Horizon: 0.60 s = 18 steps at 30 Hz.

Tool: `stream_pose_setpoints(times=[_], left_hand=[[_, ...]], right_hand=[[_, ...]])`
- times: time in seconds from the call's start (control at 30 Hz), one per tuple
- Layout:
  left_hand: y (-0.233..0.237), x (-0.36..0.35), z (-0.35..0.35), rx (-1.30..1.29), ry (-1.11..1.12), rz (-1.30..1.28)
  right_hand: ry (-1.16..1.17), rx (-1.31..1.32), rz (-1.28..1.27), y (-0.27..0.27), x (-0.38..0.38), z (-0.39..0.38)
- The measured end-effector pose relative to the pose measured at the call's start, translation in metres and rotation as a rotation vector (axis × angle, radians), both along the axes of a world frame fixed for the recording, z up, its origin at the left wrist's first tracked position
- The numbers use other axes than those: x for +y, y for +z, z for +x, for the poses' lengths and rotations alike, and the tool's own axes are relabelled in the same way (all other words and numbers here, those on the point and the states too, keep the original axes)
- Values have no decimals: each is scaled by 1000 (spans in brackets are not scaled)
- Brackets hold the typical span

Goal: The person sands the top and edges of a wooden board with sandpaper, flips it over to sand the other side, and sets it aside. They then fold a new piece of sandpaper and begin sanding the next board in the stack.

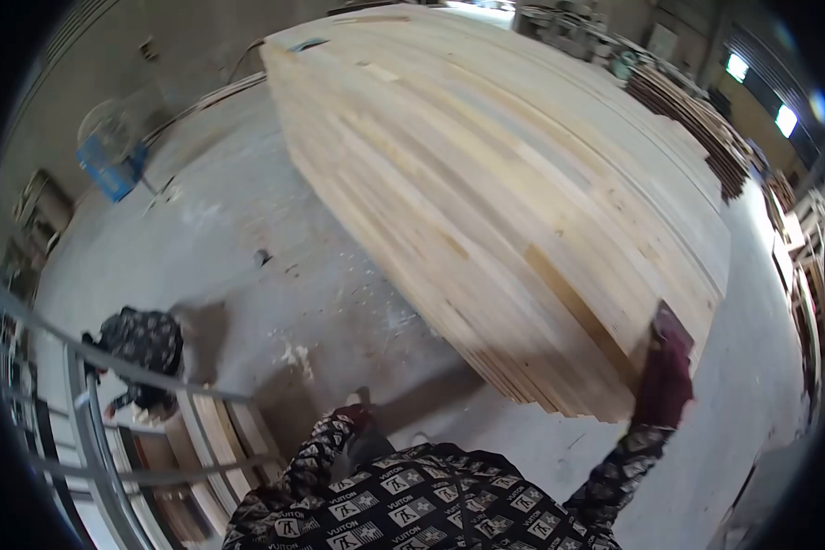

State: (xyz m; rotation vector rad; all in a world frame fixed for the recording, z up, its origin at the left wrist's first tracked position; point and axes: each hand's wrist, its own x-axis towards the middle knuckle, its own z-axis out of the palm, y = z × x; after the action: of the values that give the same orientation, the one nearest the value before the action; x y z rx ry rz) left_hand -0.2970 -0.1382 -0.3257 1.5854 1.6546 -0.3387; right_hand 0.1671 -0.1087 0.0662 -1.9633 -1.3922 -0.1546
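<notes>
A big stack of pale jointed wood panels fills the middle of the view, lying low over the concrete floor. My right hand, in a dark red glove, grips the near right corner of the top panel. A patterned black-and-white sleeve runs down from that hand. My left hand, also in a dark red glove, is held close to my body just short of the stack's near edge. Only its tip shows past the sleeve, and nothing is visible in it.
A metal rail frame holding upright boards stands at lower left. Behind it crouches another person in a similar patterned garment. A blue fan sits at far left. Darker board stacks line the back right. Sawdust litters the floor.
</notes>
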Motion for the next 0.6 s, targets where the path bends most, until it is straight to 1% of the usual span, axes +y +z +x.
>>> stream_pose_setpoints(times=[0.03, 0.07, 0.1, 0.13, 0.17, 0.2, 0.27, 0.3, 0.37, 0.4, 0.43, 0.47, 0.53, 0.57, 0.6], left_hand=[[9, 21, 4, -211, 62, 254], [52, 48, 21, -259, 34, 346], [108, 80, 40, -308, 10, 436], [142, 108, 53, -424, -93, 686], [176, 134, 63, -496, -203, 854], [210, 156, 70, -569, -316, 1011], [279, 199, 80, -654, -540, 1224], [306, 216, 82, -668, -554, 1225], [352, 251, 83, -743, -738, 1356], [371, 270, 86, -758, -752, 1362], [386, 286, 90, -830, -820, 1366], [396, 293, 101, -901, -892, 1360], [399, 314, 119, -936, -953, 1304], [400, 317, 128, -953, -1001, 1266], [399, 321, 132, -958, -1002, 1315]], right_hand=[[57, -79, 136, -21, 17, -9], [73, -186, 140, -13, 30, -45], [150, -175, 169, 1, 44, -79], [169, -243, 175, 7, 63, -104], [195, -270, 213, 7, 82, -123], [209, -248, 206, 7, 99, -139], [204, -224, 216, 4, 144, -170], [191, -226, 217, 2, 164, -183], [250, -251, 178, 4, 198, -204], [262, -262, 152, 6, 211, -213], [272, -269, 120, 8, 220, -219], [250, -269, 117, 11, 216, -215], [473, -153, 118, 12, 212, -207], [447, -142, 89, 12, 206, -199], [559, 133, 2, 13, 199, -191]])
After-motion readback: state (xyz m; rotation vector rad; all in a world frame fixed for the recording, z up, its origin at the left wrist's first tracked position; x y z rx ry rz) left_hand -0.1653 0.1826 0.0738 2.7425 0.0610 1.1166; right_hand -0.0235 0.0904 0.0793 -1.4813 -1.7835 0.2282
